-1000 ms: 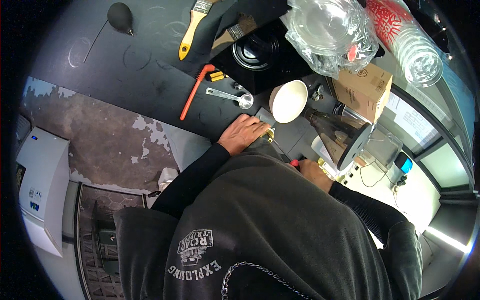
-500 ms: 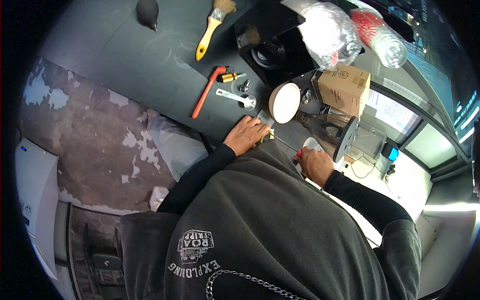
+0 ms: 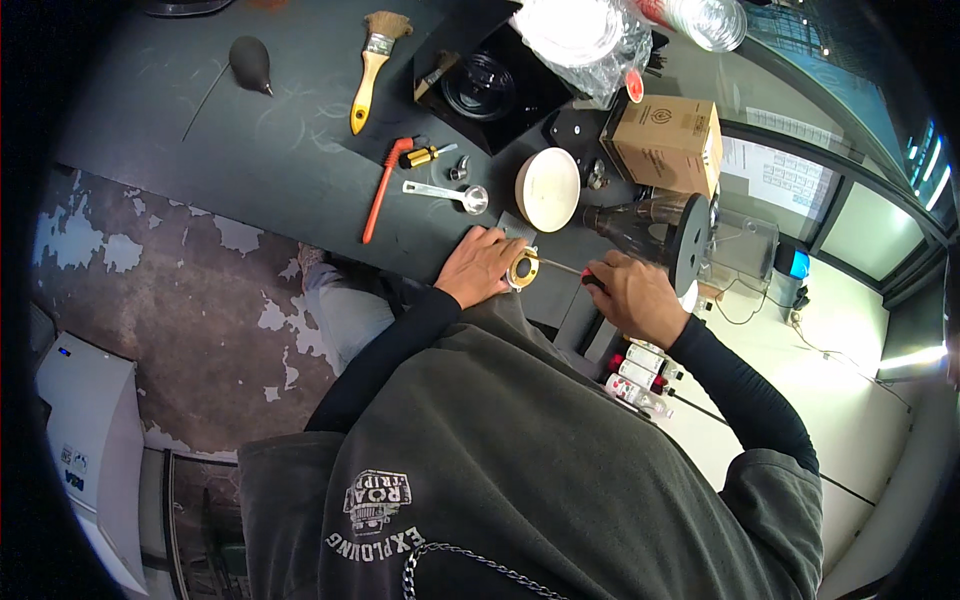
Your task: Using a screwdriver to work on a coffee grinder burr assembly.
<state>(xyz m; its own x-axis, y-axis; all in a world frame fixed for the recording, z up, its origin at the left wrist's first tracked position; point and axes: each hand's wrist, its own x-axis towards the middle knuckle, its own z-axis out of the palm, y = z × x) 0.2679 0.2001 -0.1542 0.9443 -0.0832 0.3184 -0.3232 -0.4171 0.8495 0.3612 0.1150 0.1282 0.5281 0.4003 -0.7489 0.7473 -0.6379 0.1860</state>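
My left hand is closed around a round, gold-coloured part with a pale rim at the table's near edge. A screwdriver with a red and black handle is in the fist of my right hand. Its thin shaft points left at the round part, and the tip appears to touch it. Just beyond my left hand lie a metal measuring spoon and a cream bowl.
Farther left lie an orange-red brush, a short yellow screwdriver, a wide paintbrush and a rubber blower. A dark translucent hopper rests beyond my right hand. Behind stand a cardboard box and a black machine.
My view has shifted, and the round part under my left hand shows more fully. My right hand with the screwdriver has come up level with it, and the shaft is now plain to see.
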